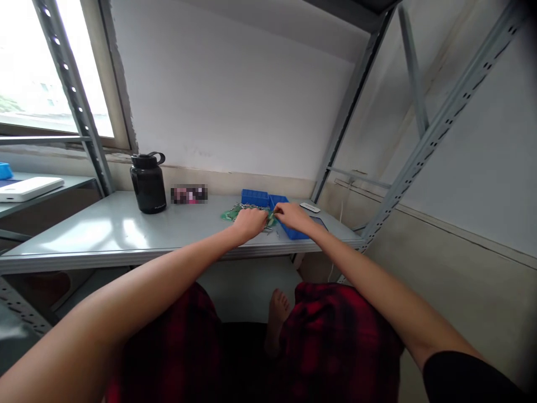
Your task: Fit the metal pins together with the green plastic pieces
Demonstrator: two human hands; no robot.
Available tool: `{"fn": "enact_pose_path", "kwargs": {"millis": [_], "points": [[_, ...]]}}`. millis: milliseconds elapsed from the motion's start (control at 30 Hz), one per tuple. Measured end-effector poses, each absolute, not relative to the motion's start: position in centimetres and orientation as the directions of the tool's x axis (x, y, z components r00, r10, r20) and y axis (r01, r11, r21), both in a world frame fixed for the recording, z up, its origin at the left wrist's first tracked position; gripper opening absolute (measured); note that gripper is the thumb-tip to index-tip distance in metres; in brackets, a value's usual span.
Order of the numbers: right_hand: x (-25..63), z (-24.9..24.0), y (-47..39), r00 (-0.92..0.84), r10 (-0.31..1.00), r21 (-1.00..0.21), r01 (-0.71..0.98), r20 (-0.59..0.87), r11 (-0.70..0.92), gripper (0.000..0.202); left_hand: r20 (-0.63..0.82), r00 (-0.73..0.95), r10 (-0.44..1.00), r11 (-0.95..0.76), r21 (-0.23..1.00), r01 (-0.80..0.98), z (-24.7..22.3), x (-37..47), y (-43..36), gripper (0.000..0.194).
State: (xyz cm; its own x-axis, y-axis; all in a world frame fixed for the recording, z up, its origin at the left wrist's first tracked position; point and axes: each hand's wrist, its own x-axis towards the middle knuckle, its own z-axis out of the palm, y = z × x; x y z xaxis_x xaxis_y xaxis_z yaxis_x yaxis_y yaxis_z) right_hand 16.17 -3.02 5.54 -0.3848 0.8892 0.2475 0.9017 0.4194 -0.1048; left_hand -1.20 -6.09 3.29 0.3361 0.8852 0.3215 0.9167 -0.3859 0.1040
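Observation:
A heap of small, thin metallic pieces lies on a green sheet or bag [229, 214] on the grey shelf top. My left hand [250, 222] is closed over the right part of this heap, with its fingertips turned away from view. Just beside it, my right hand [291, 215] has thumb and fingers brought together in a pinch above the heap's right edge. What either hand holds is too small or hidden to make out. Under my right hand lies a blue tray [297, 232], and a blue box [254, 197] stands behind the heap.
A black bottle [149, 184] stands at the left, near a blurred-out item [189, 194]. A flat white-and-black object [310, 207] lies behind my right wrist. Metal uprights [352, 106] frame the shelf. On a side shelf rests a white device [31, 189].

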Motion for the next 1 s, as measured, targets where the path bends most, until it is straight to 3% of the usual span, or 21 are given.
{"fn": "enact_pose_path", "kwargs": {"millis": [200,433,767,900,1000], "points": [[15.7,5.4,-5.2,-0.414,0.878,-0.082,0.892,0.242,0.444,0.016,0.341,0.404,0.849,-0.435,0.015,0.900,3.7,-3.1,-5.3,0.033],[17.9,5.7,-5.3,-0.430,0.867,-0.121,0.875,0.252,0.469,0.013,0.344,0.483,0.805,-0.513,-0.002,0.858,4.7,-2.6,-6.2,0.028],[18.0,3.7,-5.7,-0.649,0.745,0.077,0.760,0.153,0.646,0.033,0.309,0.537,0.785,-0.555,-0.033,0.831,3.5,-4.8,-6.8,0.028],[18.1,3.7,-5.9,-0.623,0.745,0.085,0.778,0.240,0.623,0.031,0.362,0.507,0.782,-0.554,0.031,0.832,3.3,-4.6,-7.1,0.030],[18.2,3.8,-6.2,-0.524,0.768,0.092,0.843,0.368,0.531,0.029,0.439,0.390,0.809,-0.518,0.222,0.826,3.0,-4.3,-7.0,0.031]]}}
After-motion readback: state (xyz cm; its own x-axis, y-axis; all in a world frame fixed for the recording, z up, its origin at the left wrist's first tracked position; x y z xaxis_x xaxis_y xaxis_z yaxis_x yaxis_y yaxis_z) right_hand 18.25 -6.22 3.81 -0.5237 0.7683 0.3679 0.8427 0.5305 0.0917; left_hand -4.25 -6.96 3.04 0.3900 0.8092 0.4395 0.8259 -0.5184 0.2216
